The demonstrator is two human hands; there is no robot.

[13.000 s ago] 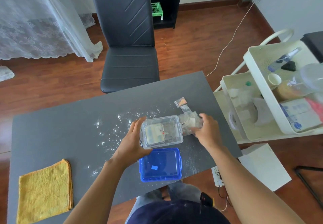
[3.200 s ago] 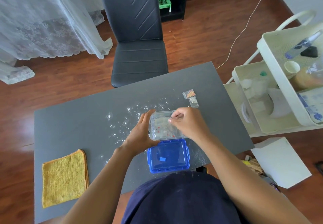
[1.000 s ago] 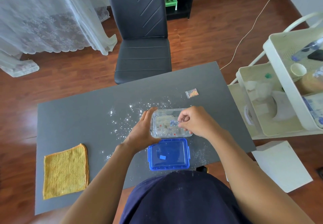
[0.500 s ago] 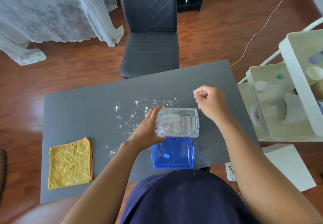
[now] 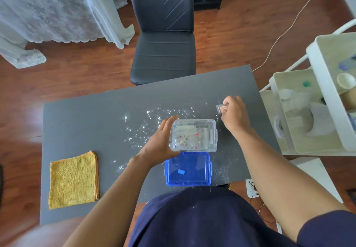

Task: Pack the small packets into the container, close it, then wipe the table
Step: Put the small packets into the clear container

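Observation:
A clear plastic container (image 5: 194, 136) stands open on the grey table (image 5: 86, 115), with several small packets inside. My left hand (image 5: 160, 143) grips its left side. Its blue lid (image 5: 187, 169) lies flat on the table just in front of it. My right hand (image 5: 234, 112) is at the table's far right, pinching a small clear packet (image 5: 220, 109) with orange bits, lifted off the surface. A folded yellow cloth (image 5: 73, 179) lies at the near left of the table. White glittery specks (image 5: 146, 123) are scattered across the table's middle.
A black chair (image 5: 163, 40) stands behind the table. A white cart (image 5: 317, 108) with trays of bottles and cups is close to the table's right edge. White paper (image 5: 316, 177) and a power strip lie on the wooden floor at the right.
My right hand has left the container, reached to the far right of the table and picked up the last loose packet. My left hand has stayed on the container.

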